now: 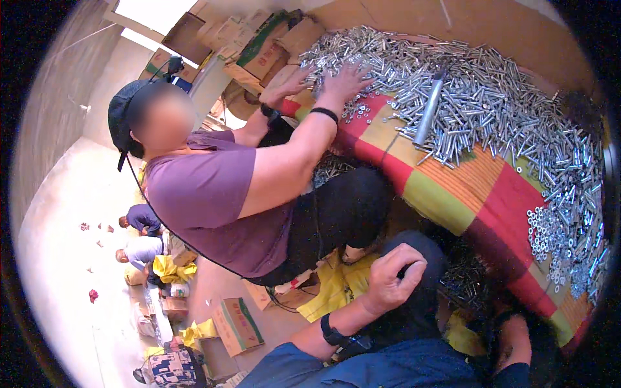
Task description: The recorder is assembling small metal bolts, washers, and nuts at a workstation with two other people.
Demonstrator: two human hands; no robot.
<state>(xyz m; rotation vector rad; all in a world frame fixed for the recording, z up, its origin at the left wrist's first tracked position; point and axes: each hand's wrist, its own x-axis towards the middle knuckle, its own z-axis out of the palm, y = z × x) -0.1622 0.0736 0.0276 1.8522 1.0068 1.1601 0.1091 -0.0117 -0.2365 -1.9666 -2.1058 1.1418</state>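
Observation:
My left hand (396, 278) is raised over my lap with its fingers curled toward the thumb; anything inside the curl is hidden. My right forearm (515, 343) reaches below the table edge, where shadow hides the hand. Dark metal pieces (464, 275) lie in the shade between my arms. On the checked cloth (453, 187) above sits a heap of silver bolts (466, 84), with a smooth metal tube (429, 111) lying across it. Loose washers (548, 239) are spread at the right, near the cloth's front edge.
Close on my left, a co-worker in a purple shirt (213, 194) has both hands (346, 83) at the heap. Cardboard boxes (259, 48) are stacked behind. Another box (238, 326) and yellow sacks (339, 288) lie on the floor. Several people work farther off.

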